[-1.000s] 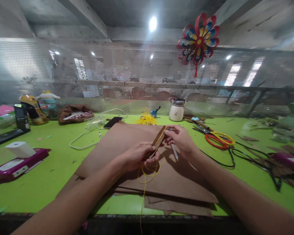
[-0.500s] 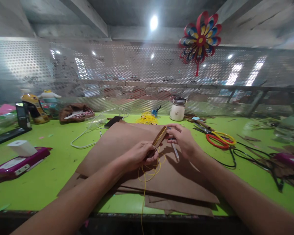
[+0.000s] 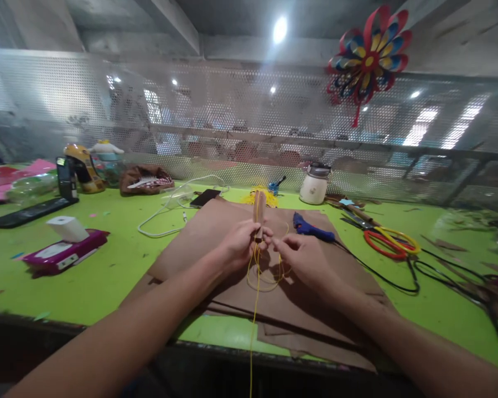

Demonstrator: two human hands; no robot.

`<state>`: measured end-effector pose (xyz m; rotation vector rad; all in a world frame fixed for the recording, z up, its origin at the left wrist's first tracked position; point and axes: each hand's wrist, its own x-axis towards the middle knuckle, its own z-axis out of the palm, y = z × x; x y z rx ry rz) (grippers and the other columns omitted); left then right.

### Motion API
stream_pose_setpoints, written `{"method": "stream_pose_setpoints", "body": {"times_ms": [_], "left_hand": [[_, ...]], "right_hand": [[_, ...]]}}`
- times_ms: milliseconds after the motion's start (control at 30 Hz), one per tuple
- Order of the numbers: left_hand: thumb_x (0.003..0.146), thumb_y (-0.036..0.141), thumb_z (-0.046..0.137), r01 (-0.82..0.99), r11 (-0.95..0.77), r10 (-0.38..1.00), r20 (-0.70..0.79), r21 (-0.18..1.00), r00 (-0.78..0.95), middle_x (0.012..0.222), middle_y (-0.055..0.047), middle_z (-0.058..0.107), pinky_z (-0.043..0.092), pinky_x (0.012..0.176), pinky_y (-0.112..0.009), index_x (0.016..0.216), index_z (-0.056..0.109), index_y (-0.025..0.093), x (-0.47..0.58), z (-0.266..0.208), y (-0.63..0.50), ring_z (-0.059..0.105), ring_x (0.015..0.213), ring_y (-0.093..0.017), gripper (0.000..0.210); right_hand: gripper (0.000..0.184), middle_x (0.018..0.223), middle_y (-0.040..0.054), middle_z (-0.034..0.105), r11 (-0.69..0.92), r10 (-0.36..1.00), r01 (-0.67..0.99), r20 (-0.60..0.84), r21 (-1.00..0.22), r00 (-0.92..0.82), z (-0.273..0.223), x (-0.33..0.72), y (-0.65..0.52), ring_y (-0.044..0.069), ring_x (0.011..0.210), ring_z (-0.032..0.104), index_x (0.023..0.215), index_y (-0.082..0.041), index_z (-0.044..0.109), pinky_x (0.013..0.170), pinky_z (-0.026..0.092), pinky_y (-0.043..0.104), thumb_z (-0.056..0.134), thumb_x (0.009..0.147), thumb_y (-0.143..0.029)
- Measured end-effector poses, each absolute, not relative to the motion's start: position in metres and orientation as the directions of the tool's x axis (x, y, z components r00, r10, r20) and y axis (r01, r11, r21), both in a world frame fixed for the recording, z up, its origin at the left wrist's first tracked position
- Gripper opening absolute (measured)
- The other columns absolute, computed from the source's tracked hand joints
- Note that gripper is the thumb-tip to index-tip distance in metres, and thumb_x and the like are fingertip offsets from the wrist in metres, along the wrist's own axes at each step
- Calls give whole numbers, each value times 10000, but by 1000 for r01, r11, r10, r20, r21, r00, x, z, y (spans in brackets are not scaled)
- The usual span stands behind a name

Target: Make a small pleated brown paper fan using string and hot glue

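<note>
My left hand [image 3: 244, 243] is closed around the lower end of a narrow brown cardboard piece [image 3: 259, 204], which points away from me. Yellow string [image 3: 254, 320] runs along the piece, loops below my fingers and trails down past the table edge. Just to the right, my right hand [image 3: 307, 257] is in a pinch at the loops, with the string at its fingertips. Beyond that hand a blue hot glue gun [image 3: 313, 229] lies on brown cardboard sheets [image 3: 211, 232], its black cable leading right.
Scissors with red and yellow handles [image 3: 385, 243] lie to the right. A white jar [image 3: 314, 185] and yellow shreds [image 3: 269, 198] stand behind. Leftward are a phone [image 3: 206, 198], a white cable [image 3: 149, 235] and a purple power strip [image 3: 66, 257] on the green table [image 3: 120, 265].
My right hand has let go of the glue gun, now lying on the cardboard, and has come down to the string. My left hand has turned the cardboard piece more upright. The view has shifted left.
</note>
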<state>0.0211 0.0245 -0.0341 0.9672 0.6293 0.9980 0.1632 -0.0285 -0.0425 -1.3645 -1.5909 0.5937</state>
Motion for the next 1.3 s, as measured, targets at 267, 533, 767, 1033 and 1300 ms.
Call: {"method": "stream_pose_setpoints", "body": {"times_ms": [267,533,767,1033,1300], "left_hand": [[808,68,392,-480,227,939,-61,847,338,647,-70,605,472,494,-218,918,534,81,28,-36,22,574,518,-123,180],[845,54,314,-478,237,943,-82,846,322,654,-77,601,520,562,-254,1018,436,83,30,-33,21,622,551,-149,214],[838,39,293,-487,240,947,-92,840,308,614,-77,579,507,561,-255,938,458,81,35,-28,14,603,546,-148,197],[792,30,332,-487,253,950,-118,836,291,619,-41,541,349,423,-148,906,467,104,31,-33,21,471,462,-72,191],[806,30,313,-468,316,935,-187,825,302,592,-21,506,254,368,-113,863,437,125,28,-31,25,417,419,-49,167]], "right_hand": [[202,721,40,686,510,821,565,563,-649,-94,-47,144,-48,156,609,579,819,-178,704,596,414,259,514,803,-244],[220,695,52,687,509,851,731,392,-455,-349,-59,132,-52,165,615,581,714,-188,674,586,358,269,515,836,-276],[171,684,50,701,367,925,759,298,-537,-237,-62,130,-42,165,582,581,768,-219,730,534,340,256,584,760,-308],[186,588,21,646,426,903,675,336,-603,-270,-71,131,-42,133,520,521,675,-189,684,507,322,232,522,764,-207],[169,545,2,590,468,883,619,308,-631,-354,-65,131,-47,110,515,493,616,-162,632,503,309,213,495,712,-133]]}}
